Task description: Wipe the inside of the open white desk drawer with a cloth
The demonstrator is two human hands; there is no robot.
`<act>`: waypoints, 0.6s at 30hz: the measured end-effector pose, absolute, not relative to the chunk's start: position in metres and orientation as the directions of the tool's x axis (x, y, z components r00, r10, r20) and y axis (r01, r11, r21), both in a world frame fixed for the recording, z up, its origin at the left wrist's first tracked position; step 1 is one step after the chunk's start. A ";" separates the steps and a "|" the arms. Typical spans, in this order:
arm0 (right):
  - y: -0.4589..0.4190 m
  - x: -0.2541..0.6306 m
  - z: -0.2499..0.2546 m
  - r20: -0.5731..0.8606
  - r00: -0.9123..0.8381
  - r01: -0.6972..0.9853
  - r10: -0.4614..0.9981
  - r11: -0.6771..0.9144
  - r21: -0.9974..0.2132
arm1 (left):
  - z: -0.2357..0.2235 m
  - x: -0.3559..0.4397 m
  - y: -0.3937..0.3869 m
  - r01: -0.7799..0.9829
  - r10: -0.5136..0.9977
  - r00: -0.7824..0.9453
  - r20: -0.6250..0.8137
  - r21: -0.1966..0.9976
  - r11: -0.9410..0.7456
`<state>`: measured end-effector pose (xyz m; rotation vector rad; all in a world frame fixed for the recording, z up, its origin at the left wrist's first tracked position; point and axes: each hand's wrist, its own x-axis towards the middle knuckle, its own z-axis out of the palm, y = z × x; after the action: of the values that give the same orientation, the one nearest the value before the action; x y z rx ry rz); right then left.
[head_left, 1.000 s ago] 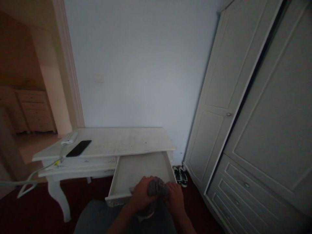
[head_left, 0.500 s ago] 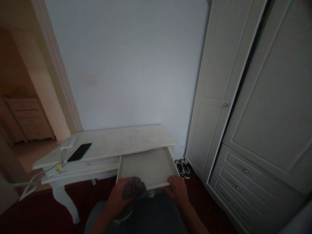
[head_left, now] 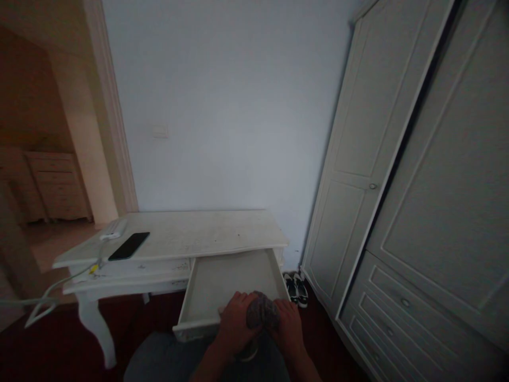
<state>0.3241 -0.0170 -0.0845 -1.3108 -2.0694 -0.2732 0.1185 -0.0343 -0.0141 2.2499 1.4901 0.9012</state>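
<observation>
"What's changed?"
"Our right hand (head_left: 290, 324) has left the drawer (head_left: 234, 276) and joins our left hand (head_left: 237, 321); both grip the grey cloth (head_left: 261, 312)."
"Where's that?"
"Between our hands, near the drawer's front: we're handling it two-handed now."

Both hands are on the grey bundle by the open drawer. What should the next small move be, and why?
Probably a small forward shift of the grey bundle, further over the open drawer: the left hand and right hand both hold it, it appears near the drawer's front edge, and the drawer stands pulled out just beyond them.
</observation>
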 end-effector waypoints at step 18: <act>-0.023 0.317 -0.076 0.639 -0.254 0.883 0.726 0.444 -0.154 | -0.048 -0.042 -0.049 0.767 0.887 0.033 0.461 0.557 -0.318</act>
<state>0.3173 -0.0231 -0.0756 -1.3434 -2.0477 -0.3095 -0.0422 -0.0493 -0.0481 2.1397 1.7330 1.1552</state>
